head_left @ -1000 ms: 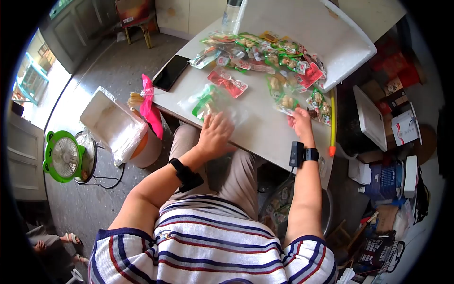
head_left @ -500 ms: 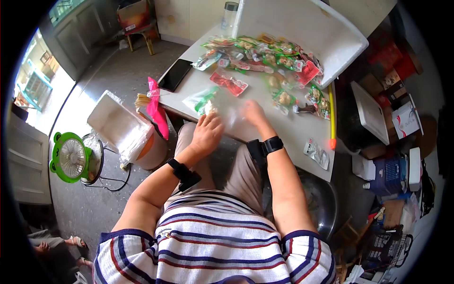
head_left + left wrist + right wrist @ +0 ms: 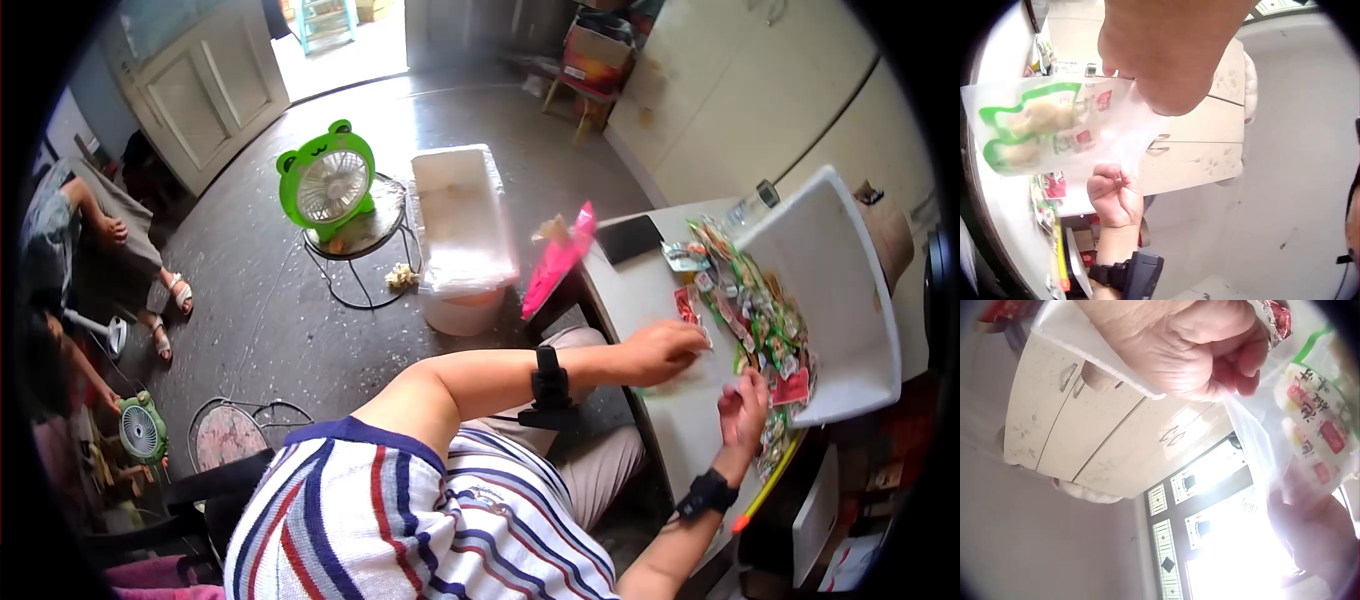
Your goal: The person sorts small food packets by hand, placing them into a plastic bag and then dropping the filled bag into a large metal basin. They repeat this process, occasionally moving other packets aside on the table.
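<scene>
A clear plastic bag (image 3: 1116, 128) with green-edged packets (image 3: 1044, 119) inside is stretched between the two hands in the left wrist view. My left hand (image 3: 665, 352) is over the table's near side and grips one side of the bag; its fingers are partly hidden. My right hand (image 3: 742, 412), palm turned up, has its fingers curled, and in the right wrist view this hand (image 3: 1210, 353) pinches the bag's edge (image 3: 1247, 419). Beyond both hands lies a pile of snack packets (image 3: 760, 310). A red packet (image 3: 688, 305) is beside the left hand.
A white foam box (image 3: 850, 290) stands behind the pile, with a phone (image 3: 629, 238) and a bottle (image 3: 752, 206) at the far end. A yellow stick (image 3: 772, 478) lies along the edge. Left of the table are a pink bag (image 3: 556, 265), a foam bin (image 3: 458, 215) and a green fan (image 3: 333, 187).
The head view has swung left, showing more floor and a seated person. The right hand has come from the packets to the bag, and the bag is now lifted between both hands.
</scene>
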{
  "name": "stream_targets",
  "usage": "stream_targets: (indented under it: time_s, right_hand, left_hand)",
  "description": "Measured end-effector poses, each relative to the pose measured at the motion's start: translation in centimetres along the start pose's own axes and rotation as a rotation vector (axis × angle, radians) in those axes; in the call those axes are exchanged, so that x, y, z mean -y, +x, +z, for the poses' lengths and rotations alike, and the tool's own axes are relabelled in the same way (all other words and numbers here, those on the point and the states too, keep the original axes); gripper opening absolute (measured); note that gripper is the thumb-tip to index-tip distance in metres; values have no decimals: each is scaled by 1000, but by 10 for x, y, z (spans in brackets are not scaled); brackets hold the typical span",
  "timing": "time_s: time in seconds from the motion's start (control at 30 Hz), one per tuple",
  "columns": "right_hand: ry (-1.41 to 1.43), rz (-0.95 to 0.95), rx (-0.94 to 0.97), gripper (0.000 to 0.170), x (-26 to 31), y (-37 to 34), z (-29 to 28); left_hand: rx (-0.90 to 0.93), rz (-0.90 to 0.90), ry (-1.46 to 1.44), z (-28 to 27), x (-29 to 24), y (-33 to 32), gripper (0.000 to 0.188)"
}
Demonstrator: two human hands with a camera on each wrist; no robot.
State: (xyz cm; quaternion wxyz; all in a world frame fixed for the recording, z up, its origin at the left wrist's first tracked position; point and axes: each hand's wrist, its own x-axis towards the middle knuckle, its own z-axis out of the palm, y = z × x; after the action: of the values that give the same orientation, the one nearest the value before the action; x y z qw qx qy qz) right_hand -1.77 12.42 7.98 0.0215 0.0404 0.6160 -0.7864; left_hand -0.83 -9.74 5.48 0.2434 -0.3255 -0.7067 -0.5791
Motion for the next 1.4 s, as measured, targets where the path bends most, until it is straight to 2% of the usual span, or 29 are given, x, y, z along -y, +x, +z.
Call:
stream_targets:
  time_s: [0.07, 0.17, 0.2, 0.27, 0.3, 0.33, 0.37, 0.4, 0.43, 0.47, 0.5, 0.57, 0.67, 0.77, 0.83, 0.87, 0.97, 1.0, 1.07, 1.13, 1.23, 1.3, 1.4]
  right_hand:
    - [32, -26, 75, 18, 10, -14, -7]
    - [-98, -30, 77, 20, 12, -34, -18]
    - [-163, -30, 53, 20, 12, -44, -25]
    - [-450, -38, 53, 26, 17, -67, -27]
    - [-623, -66, 31, 30, 13, -73, -31]
    - [-734, -191, 86, 34, 9, -80, -38]
    - [-1032, -494, 150, 39, 17, -92, -27]
    - [-1184, -576, 168, 44, 23, -106, -18]
    - [-1107, -570, 200, 44, 22, -116, -11]
    - [-1165, -595, 175, 37, 24, -128, -1]
    - [-1156, -556, 190, 29, 18, -133, 2]
    - [-1118, -493, 178, 17, 1, -143, 1]
    - [-1031, -427, 74, 15, -17, -163, -13]
    - [-995, -344, -24, 16, -21, -195, -40]
    - [-1047, -282, -95, 15, -24, -218, -67]
    - [-994, -285, -116, 16, -30, -230, -85]
    - [-794, -110, -274, 15, -31, -278, -128]
    - [-805, -149, -307, 11, -34, -294, -145]
    - [-679, -23, -424, 5, -37, -321, -172]
    - [-519, 205, -546, 7, -50, -341, -203]
    - [-733, 429, -685, 12, -106, -369, -259]
    - [-843, 508, -696, 17, -127, -383, -270]
    - [-1031, 640, -838, 16, -204, -419, -312]
  left_hand:
    - [77, -92, -102, -1, -12, 3, 18]
    - [255, -457, -423, -3, -25, 2, 19]
    - [276, -442, -509, 0, -24, -3, 20]
    - [301, -342, -410, 8, -28, -11, 18]
    - [369, -389, -433, 8, -32, -12, 18]
    - [426, -380, -372, 10, -38, -12, 18]
    - [509, -475, -371, 10, -47, -11, 17]
    - [543, -383, -304, 13, -48, -13, 17]
    - [600, -370, -307, 15, -53, -16, 17]
    - [659, -360, -282, 15, -65, -13, 17]
    - [679, -388, -354, 20, -64, -17, 18]
    - [711, -584, -470, 26, -65, -23, 18]
    - [867, -490, -403, 34, -54, -32, 20]
    - [1065, -500, -596, 44, -33, -40, 23]
    - [1125, -658, -443, 48, -5, -52, 24]
    - [1145, -737, -362, 48, 12, -60, 24]
    - [1158, -888, -297, 46, 60, -91, 25]
    - [1159, -933, -258, 45, 73, -101, 25]
    - [1144, -980, -223, 41, 103, -125, 24]
    - [1119, -987, -194, 43, 110, -132, 23]
    - [1090, -954, -147, 45, 110, -134, 22]
    - [1093, -930, -98, 47, 114, -137, 21]
    - [1088, -828, -43, 48, 104, -134, 21]
